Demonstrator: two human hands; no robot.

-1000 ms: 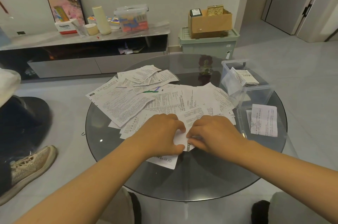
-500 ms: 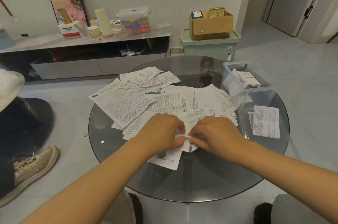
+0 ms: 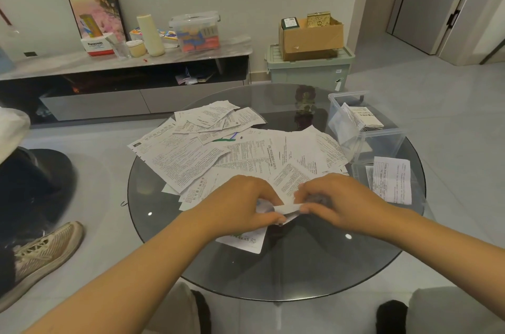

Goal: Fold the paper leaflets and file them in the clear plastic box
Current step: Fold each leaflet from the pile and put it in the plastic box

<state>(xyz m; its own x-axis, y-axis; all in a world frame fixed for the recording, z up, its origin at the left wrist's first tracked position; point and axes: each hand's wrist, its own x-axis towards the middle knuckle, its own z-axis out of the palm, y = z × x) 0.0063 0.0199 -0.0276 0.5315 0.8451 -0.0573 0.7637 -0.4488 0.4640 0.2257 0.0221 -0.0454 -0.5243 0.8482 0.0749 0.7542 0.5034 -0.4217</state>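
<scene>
A heap of printed paper leaflets covers the middle of the round glass table. My left hand and my right hand meet at the heap's near edge, both pinching one small folded leaflet lifted a little off the glass. Another leaflet lies partly under my left hand. The clear plastic box stands at the table's right, with folded leaflets upright inside. Its clear lid lies in front of it with a folded leaflet on top.
Someone's shoe and dark trouser leg are on the floor to the left. A low cabinet with boxes stands by the wall, and a green crate carries a cardboard box. My knees are below the table's near edge.
The two hands have lifted the small leaflet off the glass and folded it narrower between the fingertips. The camera has tilted slightly.
</scene>
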